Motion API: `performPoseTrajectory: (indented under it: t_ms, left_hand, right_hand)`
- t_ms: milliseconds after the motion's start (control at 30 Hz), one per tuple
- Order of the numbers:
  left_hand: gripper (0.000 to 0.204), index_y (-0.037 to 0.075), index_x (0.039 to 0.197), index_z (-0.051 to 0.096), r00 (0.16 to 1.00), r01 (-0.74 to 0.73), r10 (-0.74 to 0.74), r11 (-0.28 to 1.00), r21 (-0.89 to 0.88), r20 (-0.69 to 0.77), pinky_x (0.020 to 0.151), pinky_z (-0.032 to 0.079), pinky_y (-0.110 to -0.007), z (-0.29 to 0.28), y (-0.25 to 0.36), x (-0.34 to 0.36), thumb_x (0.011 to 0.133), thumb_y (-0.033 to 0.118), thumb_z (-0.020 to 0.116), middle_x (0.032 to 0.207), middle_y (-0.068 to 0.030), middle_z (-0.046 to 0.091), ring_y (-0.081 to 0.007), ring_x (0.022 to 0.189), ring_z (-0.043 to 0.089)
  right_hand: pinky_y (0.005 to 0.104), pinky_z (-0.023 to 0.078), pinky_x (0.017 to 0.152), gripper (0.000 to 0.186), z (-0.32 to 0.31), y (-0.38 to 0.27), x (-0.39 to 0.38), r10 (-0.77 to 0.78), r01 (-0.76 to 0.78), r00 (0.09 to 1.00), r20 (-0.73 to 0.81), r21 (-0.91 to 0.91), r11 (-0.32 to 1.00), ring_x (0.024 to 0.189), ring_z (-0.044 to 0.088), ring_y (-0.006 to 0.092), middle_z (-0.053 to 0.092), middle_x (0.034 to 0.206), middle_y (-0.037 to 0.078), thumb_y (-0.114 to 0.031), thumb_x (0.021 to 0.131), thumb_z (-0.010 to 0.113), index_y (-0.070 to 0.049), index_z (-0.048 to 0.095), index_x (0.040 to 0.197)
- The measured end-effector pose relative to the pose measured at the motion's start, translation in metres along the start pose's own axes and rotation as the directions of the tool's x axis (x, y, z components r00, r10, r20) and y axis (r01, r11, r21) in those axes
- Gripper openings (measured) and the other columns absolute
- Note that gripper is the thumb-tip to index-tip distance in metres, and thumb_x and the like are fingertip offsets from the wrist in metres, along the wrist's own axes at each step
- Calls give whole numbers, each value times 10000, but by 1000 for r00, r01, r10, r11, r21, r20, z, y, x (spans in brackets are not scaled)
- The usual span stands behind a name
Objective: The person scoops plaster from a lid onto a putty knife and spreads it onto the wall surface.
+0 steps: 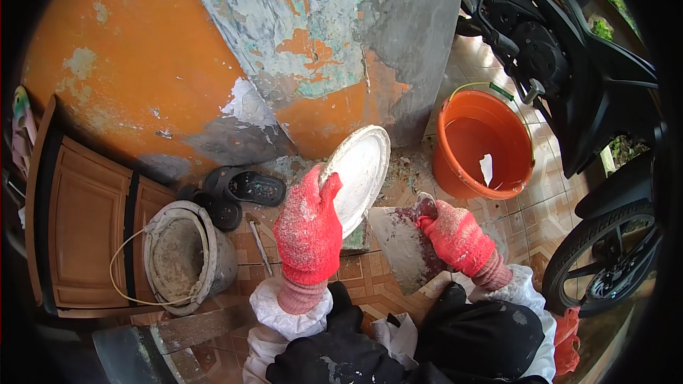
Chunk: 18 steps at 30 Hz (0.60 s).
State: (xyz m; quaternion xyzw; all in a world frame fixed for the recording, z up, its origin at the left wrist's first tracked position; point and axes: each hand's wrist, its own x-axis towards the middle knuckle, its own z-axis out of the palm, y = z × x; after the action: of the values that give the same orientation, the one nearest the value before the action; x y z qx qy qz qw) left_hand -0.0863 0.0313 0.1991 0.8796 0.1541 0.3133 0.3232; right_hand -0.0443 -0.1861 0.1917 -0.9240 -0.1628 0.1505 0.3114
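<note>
Both hands wear dusty red knit gloves. My left hand (307, 235) is closed on the left edge of a round white bucket lid (363, 178), which is tilted up and smeared with pale paste. Close by on the right, my right hand (464, 240) is closed round the handle of a flat plastering trowel (397, 242). Grey-white residue coats the trowel's broad blade, which slants down beside the lid's lower edge. The glove hides most of the handle.
An orange bucket (449, 160) holds a white scrap. A plaster-crusted bucket (226, 259), black sandals (260, 188) and a thin stick (260, 245) are at left, near a wooden cabinet (85, 224). Ahead is a peeling wall (178, 50); a motorcycle (544, 53) stands at right.
</note>
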Motion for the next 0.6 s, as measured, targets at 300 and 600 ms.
performPoseTrajectory:
  t_ms: [300, 600]
  left_hand:
    - [257, 34, 1057, 623, 968, 232, -244, 959, -166, -57, 767, 484, -328, -8, 1, 10, 906, 240, 592, 920, -115, 656, -249, 866, 639]
    - [300, -30, 1056, 616, 928, 327, -374, 828, -455, -12, 830, 441, -289, -5, -6, 8, 887, 217, 605, 873, -90, 641, -153, 849, 586]
  right_hand:
    - [413, 479, 707, 307, -14, 12, -6, 24, -36, 998, 55, 238, 971, 794, 627, 364, 636, 817, 220, -275, 859, 601, 13, 601, 964]
    - [359, 471, 667, 277, -27, 24, 12, 107, -21, 945, -311, 268, 963, 702, 615, 252, 623, 750, 156, -229, 865, 601, 25, 591, 975]
